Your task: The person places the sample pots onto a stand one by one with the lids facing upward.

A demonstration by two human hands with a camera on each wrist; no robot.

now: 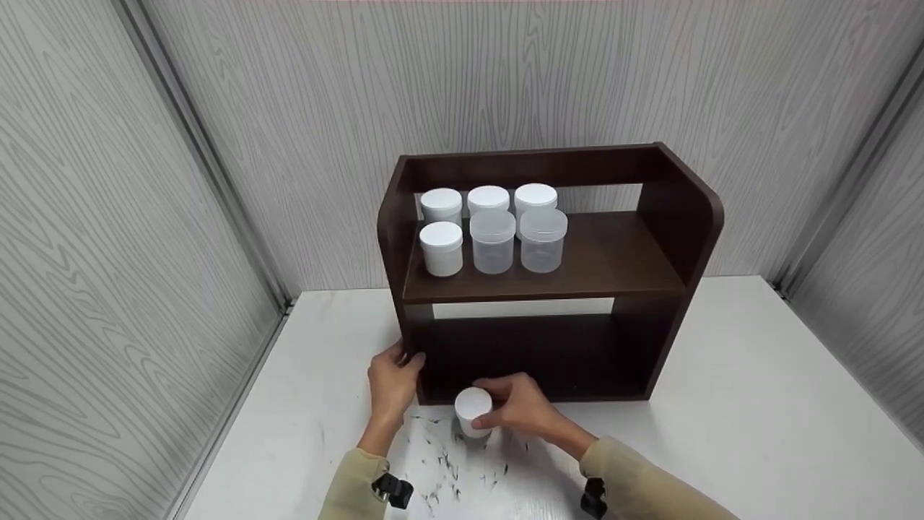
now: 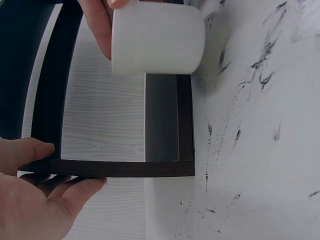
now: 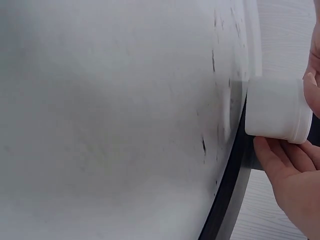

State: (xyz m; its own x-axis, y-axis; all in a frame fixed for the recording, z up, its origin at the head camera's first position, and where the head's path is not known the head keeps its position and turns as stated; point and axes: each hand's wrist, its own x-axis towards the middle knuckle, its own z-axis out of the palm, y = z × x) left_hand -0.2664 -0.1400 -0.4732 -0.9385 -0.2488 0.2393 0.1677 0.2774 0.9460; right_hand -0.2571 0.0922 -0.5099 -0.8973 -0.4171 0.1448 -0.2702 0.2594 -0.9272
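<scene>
My right hand (image 1: pixel 527 408) holds a small white lidded jar (image 1: pixel 473 403) upright by its sides, in front of the lower shelf's left part. In the right wrist view, fingers lie along one side of the jar (image 3: pixel 275 107) and the thumb is by its lid. My left hand (image 1: pixel 393 381) grips the left side panel of a dark brown two-tier shelf rack (image 1: pixel 621 253). The left wrist view shows that thumb on one face of the panel (image 2: pixel 125 168) and the fingers on the other.
On the upper tier's left half stand several white lidded jars (image 1: pixel 442 253) and two translucent ones (image 1: pixel 543 242) in two rows. Dark scuff marks (image 1: pixel 447 466) streak the white table (image 1: pixel 729 404) before the rack. Grey wood-grain walls (image 1: pixel 325 87) enclose the back and sides.
</scene>
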